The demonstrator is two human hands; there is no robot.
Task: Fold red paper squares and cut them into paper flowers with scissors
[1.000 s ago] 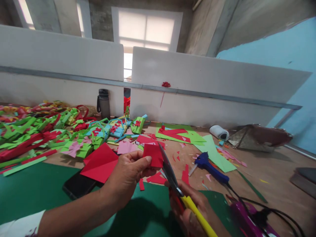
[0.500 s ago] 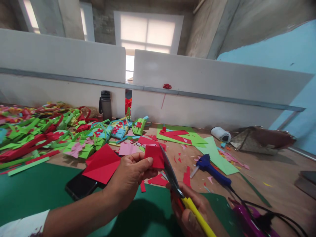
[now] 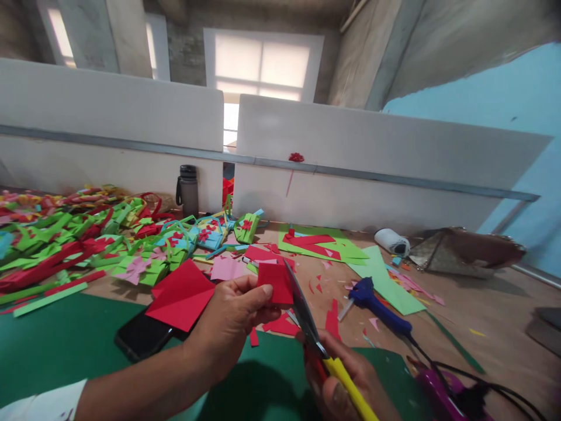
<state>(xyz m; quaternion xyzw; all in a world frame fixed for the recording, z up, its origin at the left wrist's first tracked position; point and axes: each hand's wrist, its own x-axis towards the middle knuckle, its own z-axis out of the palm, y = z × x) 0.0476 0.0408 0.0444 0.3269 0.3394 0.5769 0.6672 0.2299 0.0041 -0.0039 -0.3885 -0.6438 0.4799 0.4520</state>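
Red paper (image 3: 276, 283): raised before you above the tabletop (image 3: 495, 316), its right edge at the scissor blades.
Left hand (image 3: 234, 313): your thumb and fingers pinch that paper.
Right hand (image 3: 346, 374): you have it wrapped around the yellow-handled scissors (image 3: 310, 326).
Red sheet (image 3: 184, 298): creased, lying partly over your black phone (image 3: 142, 336).
Green mat (image 3: 65, 327): beneath your left forearm.
Glue gun (image 3: 381, 307): blue, on the tabletop to your right.

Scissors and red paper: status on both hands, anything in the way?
Left hand: pinching small red paper. Right hand: holding scissors, blades along the paper's right edge. Glue gun lies to the right, apart from the blades.
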